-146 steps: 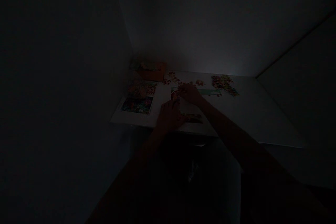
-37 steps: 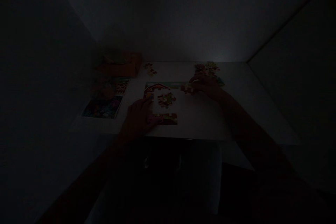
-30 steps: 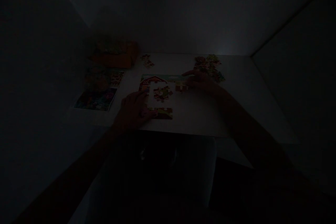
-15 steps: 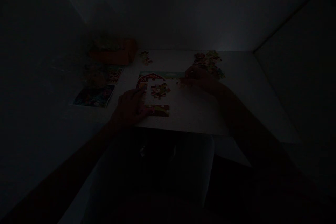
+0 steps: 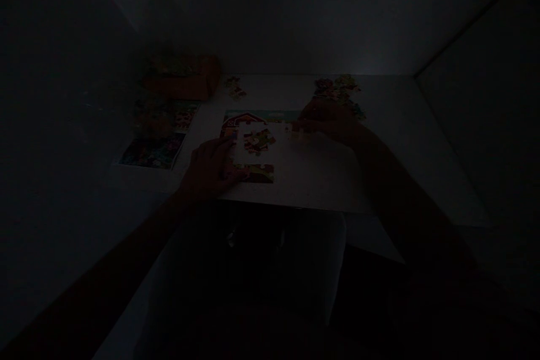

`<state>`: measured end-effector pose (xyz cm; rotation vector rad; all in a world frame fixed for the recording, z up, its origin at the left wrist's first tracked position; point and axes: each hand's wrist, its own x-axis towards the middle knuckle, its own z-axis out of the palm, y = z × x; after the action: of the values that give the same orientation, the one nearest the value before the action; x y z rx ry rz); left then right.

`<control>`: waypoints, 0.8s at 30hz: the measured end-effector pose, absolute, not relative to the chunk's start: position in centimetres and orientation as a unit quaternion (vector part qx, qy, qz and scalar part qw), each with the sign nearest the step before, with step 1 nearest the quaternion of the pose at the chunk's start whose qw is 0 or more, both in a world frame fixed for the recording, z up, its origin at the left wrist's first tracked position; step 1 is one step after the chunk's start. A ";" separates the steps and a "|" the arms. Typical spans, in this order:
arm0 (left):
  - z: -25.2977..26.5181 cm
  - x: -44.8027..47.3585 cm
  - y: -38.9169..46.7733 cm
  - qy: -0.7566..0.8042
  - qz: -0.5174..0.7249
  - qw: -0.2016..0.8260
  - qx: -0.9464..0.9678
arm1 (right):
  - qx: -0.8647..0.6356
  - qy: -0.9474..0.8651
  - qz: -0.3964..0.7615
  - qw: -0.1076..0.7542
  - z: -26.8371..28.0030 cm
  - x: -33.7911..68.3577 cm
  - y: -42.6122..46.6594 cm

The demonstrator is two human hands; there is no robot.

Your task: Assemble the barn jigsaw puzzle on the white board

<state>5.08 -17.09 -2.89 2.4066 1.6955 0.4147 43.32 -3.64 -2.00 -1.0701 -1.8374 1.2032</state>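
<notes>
Right hand point(image 5: 328, 118) now farther right along long crosswise jigsaw strip point(image 5: 275, 116), grip indiscernible; left hand point(image 5: 207, 167) splayed

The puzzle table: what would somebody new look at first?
Probably the partly built puzzle with its red barn, between the left hand and the right hand on the white table. A small cluster of pieces lies in its unfilled middle. An orange box stands at the back left.

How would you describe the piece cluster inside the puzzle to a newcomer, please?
On the white table, find the unfinished puzzle with the red barn. The piece cluster lies in its open middle, whereas the left group and right heap sit farther back.
</notes>
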 end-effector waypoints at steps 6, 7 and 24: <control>-3.0 5.0 -17.1 0.561 0.147 0.079 0.811 | -0.411 -0.750 0.429 0.290 -2.6 43.6 -3.0; -3.1 5.0 -17.1 0.562 0.147 0.078 0.810 | -0.414 -0.763 0.401 0.292 -2.7 43.8 -2.8; -2.9 5.2 -17.1 0.565 0.141 0.079 0.809 | -0.420 -0.857 0.224 0.197 -3.6 45.3 -2.0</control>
<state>5.19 -17.09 -2.88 2.4217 1.6912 0.4205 45.34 -2.04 -3.56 -1.1771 -2.3997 0.6276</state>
